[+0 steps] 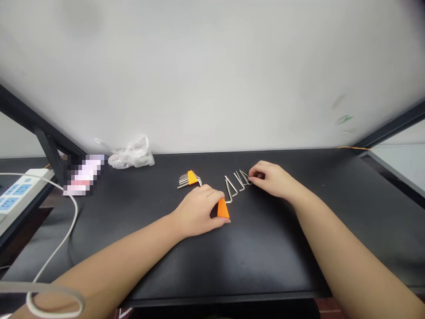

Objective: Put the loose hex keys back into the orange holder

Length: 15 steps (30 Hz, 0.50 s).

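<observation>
My left hand grips an orange hex key holder between thumb and fingers, just above the black table. To its right lie several loose silver L-shaped hex keys, spread in a slanting row. At the far end of that row, my right hand has its thumb and fingertips pinched on a thin hex key; its end is hidden by the fingers. Behind my left hand rests a second orange holder, filled with several hex keys side by side.
A clear plastic bag lies by the wall at the back left, with a blurred-out phone-like object beside it. A white power strip and a white cable take up the left edge. Black frame bars flank the table.
</observation>
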Each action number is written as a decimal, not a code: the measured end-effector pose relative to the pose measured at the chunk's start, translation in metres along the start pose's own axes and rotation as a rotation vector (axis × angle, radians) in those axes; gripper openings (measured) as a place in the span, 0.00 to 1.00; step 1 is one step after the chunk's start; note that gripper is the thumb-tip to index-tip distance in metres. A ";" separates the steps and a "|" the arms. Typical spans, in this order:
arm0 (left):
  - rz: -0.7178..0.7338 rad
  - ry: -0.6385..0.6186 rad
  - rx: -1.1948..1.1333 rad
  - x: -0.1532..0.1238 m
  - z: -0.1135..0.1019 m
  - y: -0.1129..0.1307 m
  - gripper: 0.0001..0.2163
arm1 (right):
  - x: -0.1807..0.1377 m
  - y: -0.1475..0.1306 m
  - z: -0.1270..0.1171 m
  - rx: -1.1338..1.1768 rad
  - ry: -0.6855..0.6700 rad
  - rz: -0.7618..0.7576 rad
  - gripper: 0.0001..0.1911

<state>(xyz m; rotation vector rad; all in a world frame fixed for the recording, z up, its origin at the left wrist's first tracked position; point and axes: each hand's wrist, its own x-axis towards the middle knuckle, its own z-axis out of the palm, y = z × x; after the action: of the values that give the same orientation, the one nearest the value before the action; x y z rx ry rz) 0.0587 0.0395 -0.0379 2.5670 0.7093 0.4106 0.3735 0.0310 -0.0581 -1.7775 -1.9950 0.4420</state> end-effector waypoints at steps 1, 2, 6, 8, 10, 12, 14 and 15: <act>0.000 -0.001 0.001 0.000 0.000 0.000 0.21 | -0.001 -0.005 -0.001 -0.005 0.022 -0.011 0.04; 0.001 -0.003 0.002 0.000 0.000 0.000 0.21 | -0.003 -0.011 -0.003 -0.010 0.042 -0.028 0.04; 0.002 0.007 -0.010 0.001 0.000 0.000 0.21 | -0.014 -0.052 -0.002 -0.001 -0.031 -0.196 0.04; -0.004 0.033 -0.026 0.001 -0.001 0.000 0.20 | -0.022 -0.073 0.004 -0.019 -0.120 -0.303 0.08; -0.015 0.061 -0.043 0.001 -0.002 0.000 0.18 | -0.028 -0.090 0.011 -0.063 -0.190 -0.381 0.08; -0.028 0.099 -0.060 0.000 -0.003 0.000 0.17 | -0.032 -0.099 0.017 -0.123 -0.210 -0.409 0.07; -0.038 0.148 -0.086 -0.001 -0.002 0.000 0.18 | -0.034 -0.102 0.021 -0.181 -0.204 -0.417 0.08; -0.041 0.175 -0.102 -0.001 -0.002 0.000 0.19 | -0.035 -0.102 0.021 -0.205 -0.197 -0.420 0.07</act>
<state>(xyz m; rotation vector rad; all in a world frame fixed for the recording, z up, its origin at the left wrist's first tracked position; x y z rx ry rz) 0.0567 0.0397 -0.0364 2.4373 0.7797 0.6471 0.2785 -0.0154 -0.0288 -1.4063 -2.5524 0.2923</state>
